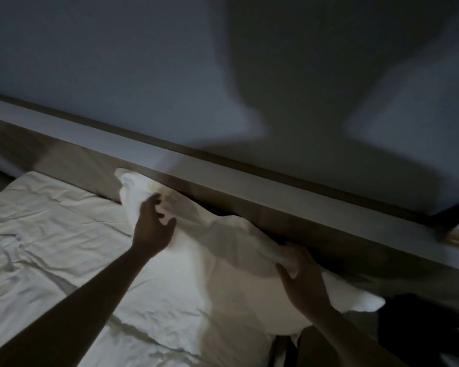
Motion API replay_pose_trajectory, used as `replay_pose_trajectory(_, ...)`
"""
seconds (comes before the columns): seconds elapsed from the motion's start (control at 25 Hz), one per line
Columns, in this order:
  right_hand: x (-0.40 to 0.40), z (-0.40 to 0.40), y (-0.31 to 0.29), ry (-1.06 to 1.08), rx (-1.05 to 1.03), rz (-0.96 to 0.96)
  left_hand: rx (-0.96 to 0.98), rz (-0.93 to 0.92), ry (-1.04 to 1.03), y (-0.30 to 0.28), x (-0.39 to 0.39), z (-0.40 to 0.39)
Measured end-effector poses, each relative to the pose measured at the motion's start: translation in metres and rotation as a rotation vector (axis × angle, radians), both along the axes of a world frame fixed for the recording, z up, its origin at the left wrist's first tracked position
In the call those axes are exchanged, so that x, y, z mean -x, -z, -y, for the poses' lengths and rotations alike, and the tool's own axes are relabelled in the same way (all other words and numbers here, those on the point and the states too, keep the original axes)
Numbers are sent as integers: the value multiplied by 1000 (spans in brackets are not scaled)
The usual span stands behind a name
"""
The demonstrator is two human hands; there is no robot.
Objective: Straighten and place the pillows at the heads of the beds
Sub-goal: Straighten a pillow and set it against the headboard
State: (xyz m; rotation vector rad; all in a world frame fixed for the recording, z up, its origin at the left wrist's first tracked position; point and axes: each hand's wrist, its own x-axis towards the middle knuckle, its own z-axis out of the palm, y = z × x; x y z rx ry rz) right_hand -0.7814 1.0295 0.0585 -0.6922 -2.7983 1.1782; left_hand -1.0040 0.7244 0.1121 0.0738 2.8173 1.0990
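Against the headboard (249, 205), both hands (154, 229) on the pillow (210, 274).

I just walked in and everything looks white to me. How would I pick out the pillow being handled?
Find the long brown headboard under the wall. Against it, at the top of the wrinkled sheet, lies the pillow, with the left hand and right hand on it. Unlike the flat, creased sheet, it is puffy and raised, its corners sticking up.
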Motion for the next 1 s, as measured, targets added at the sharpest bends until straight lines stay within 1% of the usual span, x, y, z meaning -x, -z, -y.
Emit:
replay_pose_trajectory(0.12, -38, -35, 12, 122, -85, 108, 141, -21, 311, 5, -27, -37)
replay_pose_trajectory(0.2, -45, -53, 18, 145, -92, 203, 230, -24, 437, 2, -34, -63)
replay_pose_trajectory(0.36, -35, -75, 16, 91, 21, 356, 479, 15, 515, 0, -39, -100)
replay_pose_trajectory(0.48, -23, -86, 12, 13, 80, 460, 549, 12, 499, -4, -40, -119)
replay_pose_trajectory(0.64, -19, -88, 7, -131, 118, 586, 474, -63, 461, -14, -43, -129)
replay_pose_trajectory(0.8, -24, -90, 6, -151, 134, 579, 329, -121, 478, -7, -49, -111)
replay_pose_trajectory(0.88, -24, -90, 7, -164, 113, 609, 263, -117, 473, -4, -53, -108)
replay_pose_trajectory(1.0, -21, -85, 5, -204, 40, 654, 218, -101, 443, -4, -56, -109)
